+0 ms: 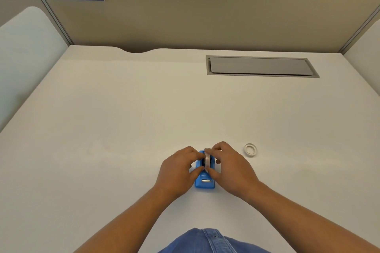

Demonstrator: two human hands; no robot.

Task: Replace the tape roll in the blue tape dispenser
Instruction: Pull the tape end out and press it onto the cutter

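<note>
Both my hands on the blue tape dispenser point(204, 178).
My left hand point(178, 170) and right hand point(228, 167) pinch the tape roll point(207, 160) upright, seemingly in its cradle; a spare ring point(250, 149) lies nearby on the desk point(123, 119).

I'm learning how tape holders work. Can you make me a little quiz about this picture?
1. True or false: the blue tape dispenser lies on its side.
2. Which hand is nearer the loose white ring on the desk: A) the left hand, B) the right hand?
3. Fill in: both hands hold the tape roll at the ____.

Key
1. False: it stands upright on its base.
2. B: the ring lies apart, just beyond that hand.
3. Dispenser; whether the roll is fully seated cannot be told.
</note>
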